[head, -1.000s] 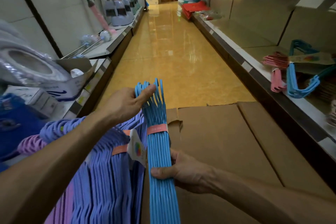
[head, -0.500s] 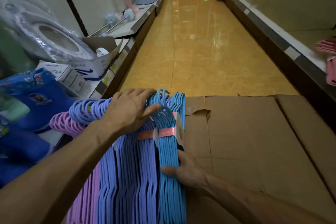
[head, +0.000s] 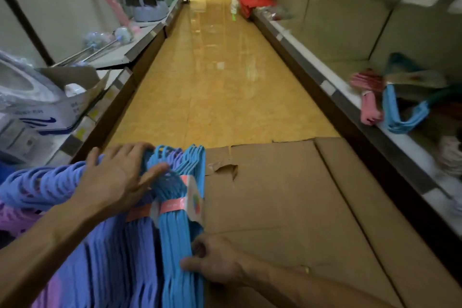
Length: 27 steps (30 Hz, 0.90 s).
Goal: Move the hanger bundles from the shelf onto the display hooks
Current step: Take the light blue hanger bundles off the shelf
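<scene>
Two hands on the banded bundle of sky-blue plastic hangers (head: 178,237). Left hand (head: 120,177) rests spread over the hook ends, fingers straight. Right hand (head: 215,261) grips its lower side, above flattened brown cardboard (head: 287,207).

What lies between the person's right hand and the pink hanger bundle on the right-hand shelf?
In the head view, only flattened brown cardboard and the shelf's dark front edge lie between the right hand and the pink hanger bundle.

We are in a shop aisle, with a glossy tiled floor (head: 220,77) running between long low shelves (head: 150,40) stocked with dustpans (head: 147,5), bundled hangers (head: 370,100) and flattened cardboard boxes (head: 300,207).
</scene>
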Each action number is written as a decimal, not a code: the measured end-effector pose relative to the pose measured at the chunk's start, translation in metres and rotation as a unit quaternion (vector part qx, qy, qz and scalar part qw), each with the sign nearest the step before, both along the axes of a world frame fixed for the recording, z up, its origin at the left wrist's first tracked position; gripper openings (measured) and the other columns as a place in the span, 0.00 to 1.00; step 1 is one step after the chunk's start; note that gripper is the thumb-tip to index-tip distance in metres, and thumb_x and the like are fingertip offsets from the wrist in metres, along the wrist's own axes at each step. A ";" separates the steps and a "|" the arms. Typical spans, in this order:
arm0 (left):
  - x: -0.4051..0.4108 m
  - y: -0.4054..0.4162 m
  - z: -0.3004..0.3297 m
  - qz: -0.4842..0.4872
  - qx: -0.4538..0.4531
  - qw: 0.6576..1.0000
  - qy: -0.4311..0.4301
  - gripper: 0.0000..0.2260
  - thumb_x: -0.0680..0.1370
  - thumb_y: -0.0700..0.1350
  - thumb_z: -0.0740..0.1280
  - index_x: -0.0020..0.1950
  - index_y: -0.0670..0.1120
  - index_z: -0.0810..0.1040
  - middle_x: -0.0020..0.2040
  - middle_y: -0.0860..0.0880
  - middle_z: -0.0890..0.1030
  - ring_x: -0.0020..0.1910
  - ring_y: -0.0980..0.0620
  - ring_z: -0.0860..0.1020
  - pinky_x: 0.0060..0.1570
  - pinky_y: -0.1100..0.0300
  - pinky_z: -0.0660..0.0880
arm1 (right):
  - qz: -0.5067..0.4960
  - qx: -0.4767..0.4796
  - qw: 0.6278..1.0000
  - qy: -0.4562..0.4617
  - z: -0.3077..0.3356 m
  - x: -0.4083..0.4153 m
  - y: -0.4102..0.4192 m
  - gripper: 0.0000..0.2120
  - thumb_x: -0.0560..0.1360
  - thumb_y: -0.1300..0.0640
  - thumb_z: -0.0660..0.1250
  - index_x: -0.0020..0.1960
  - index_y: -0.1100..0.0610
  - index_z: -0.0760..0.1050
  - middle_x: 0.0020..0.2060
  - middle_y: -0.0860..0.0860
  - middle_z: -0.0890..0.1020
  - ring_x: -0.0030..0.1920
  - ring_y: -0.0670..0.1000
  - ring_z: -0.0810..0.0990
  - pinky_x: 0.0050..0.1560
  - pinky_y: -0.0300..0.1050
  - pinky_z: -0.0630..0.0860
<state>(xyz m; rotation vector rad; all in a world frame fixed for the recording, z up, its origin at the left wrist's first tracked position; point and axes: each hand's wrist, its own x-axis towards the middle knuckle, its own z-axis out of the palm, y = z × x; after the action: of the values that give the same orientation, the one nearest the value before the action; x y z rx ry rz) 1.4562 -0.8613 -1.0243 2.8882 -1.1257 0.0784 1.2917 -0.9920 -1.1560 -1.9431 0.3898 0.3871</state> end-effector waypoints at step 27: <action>-0.164 -0.277 0.023 -0.196 -0.448 0.792 0.365 0.11 0.82 0.51 0.64 0.64 0.55 0.74 0.58 0.57 0.78 0.53 0.57 0.81 0.54 0.54 0.80 | -0.608 0.082 0.780 -0.121 0.119 -0.161 -0.363 0.24 0.78 0.51 0.70 0.69 0.62 0.70 0.54 0.60 0.75 0.56 0.57 0.79 0.57 0.54 0.81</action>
<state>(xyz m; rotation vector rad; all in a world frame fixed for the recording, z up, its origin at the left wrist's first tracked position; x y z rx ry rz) 1.2919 -1.1385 -1.0011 1.5646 -1.0594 -0.3781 1.1310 -1.3548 -1.0373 -1.1867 1.2649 -0.6537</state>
